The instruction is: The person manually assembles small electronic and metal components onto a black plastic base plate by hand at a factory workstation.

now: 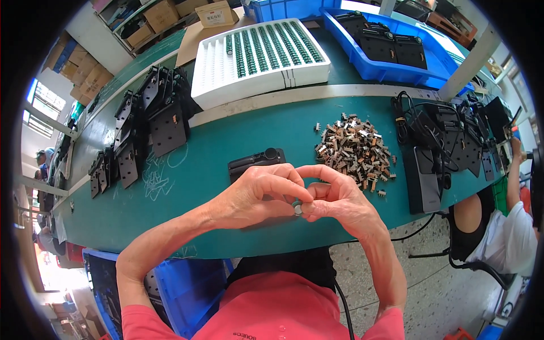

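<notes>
My left hand point(258, 195) and my right hand point(337, 198) meet over the near part of the green table point(226, 136). Both are closed in a pinch around a small round part point(297, 209), silvery with some green at its edge. Fingertips cover much of this part. Just beyond my left hand lies a black plastic housing point(255, 160) with a round knob at one end; my hand hides some of it. A heap of small metal slide switches point(354, 148) lies beyond my right hand.
A white foam tray point(260, 88) holds rows of green round parts at the back. Black housings stand at the left point(168, 135) and fill a blue bin point(362, 67) at the back right. A black box point(422, 181) with cables stands right; another person point(510, 238) sits beyond.
</notes>
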Tool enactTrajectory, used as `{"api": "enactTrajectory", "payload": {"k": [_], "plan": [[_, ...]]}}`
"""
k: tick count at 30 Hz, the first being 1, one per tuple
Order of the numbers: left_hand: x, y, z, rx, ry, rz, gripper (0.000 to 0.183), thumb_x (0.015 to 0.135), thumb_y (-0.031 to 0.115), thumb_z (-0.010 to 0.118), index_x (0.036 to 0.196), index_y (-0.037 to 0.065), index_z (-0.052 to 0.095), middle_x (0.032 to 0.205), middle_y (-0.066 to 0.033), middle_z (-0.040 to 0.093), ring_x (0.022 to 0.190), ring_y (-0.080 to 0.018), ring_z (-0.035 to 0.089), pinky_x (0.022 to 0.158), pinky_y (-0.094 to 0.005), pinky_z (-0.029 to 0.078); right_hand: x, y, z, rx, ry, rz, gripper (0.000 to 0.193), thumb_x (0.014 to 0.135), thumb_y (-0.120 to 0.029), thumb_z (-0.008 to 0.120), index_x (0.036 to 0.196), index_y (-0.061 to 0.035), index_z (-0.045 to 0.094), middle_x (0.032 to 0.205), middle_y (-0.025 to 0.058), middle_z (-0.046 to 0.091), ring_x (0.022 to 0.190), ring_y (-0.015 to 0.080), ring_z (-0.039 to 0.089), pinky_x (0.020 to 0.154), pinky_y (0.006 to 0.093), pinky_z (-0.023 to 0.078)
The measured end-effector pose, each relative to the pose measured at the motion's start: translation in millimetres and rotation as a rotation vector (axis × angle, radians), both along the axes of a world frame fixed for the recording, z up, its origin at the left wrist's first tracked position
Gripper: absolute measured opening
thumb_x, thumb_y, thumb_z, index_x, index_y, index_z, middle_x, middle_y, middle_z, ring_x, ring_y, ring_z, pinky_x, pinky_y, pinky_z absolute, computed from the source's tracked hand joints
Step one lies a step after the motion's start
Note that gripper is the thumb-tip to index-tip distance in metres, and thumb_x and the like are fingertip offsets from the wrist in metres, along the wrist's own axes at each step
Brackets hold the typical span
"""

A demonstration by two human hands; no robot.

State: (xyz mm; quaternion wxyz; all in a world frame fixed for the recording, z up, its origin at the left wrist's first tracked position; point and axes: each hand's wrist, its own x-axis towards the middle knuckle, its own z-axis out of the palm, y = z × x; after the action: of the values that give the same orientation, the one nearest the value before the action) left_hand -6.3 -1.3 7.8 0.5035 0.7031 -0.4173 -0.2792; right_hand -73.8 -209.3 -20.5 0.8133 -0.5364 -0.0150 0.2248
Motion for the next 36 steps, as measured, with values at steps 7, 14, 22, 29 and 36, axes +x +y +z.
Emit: {"api": "enactTrajectory", "payload": {"k": [7, 14, 22, 29, 36], "plan": [[-1, 6, -6, -0.003, -0.127, 0.039, 0.032, 0.075, -0.002, 0.071, 0.105, 0.007, 0.071, 0.094, -0.0045, 0.06, 0.087, -0.018, 0.058, 0.075, -0.0303, 0.049, 5, 4, -8, 0.029, 0.029, -0.002, 0.05, 0.081, -0.003, 0.07, 0.127, 0.0001, 0.052, 0.089, 0.0057, 0.067, 0.082, 0.0118, 0.064, 0.074, 0.0265, 0.052], [0, 12, -6, 0.0, -0.265, 0.082, 0.028, 0.073, -0.003, 0.07, 0.099, 0.007, 0.07, 0.091, -0.0067, 0.06, 0.084, -0.0206, 0.06, 0.07, -0.0314, 0.05, 9, 7, -10, 0.066, 0.086, -0.007, 0.048, 0.08, -0.002, 0.072, 0.124, 0.001, 0.054, 0.093, 0.0078, 0.068, 0.084, 0.0122, 0.065, 0.078, 0.0262, 0.053], [30, 27, -12, 0.022, -0.214, 0.327, 0.024, 0.076, -0.006, 0.07, 0.099, 0.001, 0.068, 0.093, -0.0045, 0.06, 0.083, -0.0134, 0.059, 0.072, -0.0264, 0.05, -9, 13, -19, -0.135, 0.03, -0.129, 0.033, 0.083, -0.001, 0.07, 0.115, 0.001, 0.061, 0.096, 0.0095, 0.068, 0.088, 0.0135, 0.066, 0.081, 0.0255, 0.054], [54, 20, -29, 0.068, -0.139, 0.453, 0.021, 0.077, -0.006, 0.069, 0.096, 0.002, 0.069, 0.094, -0.0015, 0.059, 0.083, -0.0104, 0.058, 0.072, -0.0237, 0.049, -11, 14, -23, -0.15, 0.017, -0.111, 0.028, 0.087, -0.001, 0.064, 0.115, 0.001, 0.06, 0.098, 0.0099, 0.068, 0.089, 0.0139, 0.066, 0.08, 0.0256, 0.054], [58, 21, -34, 0.129, -0.345, 0.45, 0.023, 0.072, -0.001, 0.076, 0.092, 0.01, 0.072, 0.09, 0.0008, 0.056, 0.087, -0.0141, 0.053, 0.072, -0.0273, 0.044, -12, 14, -23, -0.17, 0.025, -0.106, 0.026, 0.088, 0.0, 0.063, 0.114, 0.0008, 0.061, 0.098, 0.0095, 0.068, 0.089, 0.0137, 0.066, 0.079, 0.0255, 0.054]]}}
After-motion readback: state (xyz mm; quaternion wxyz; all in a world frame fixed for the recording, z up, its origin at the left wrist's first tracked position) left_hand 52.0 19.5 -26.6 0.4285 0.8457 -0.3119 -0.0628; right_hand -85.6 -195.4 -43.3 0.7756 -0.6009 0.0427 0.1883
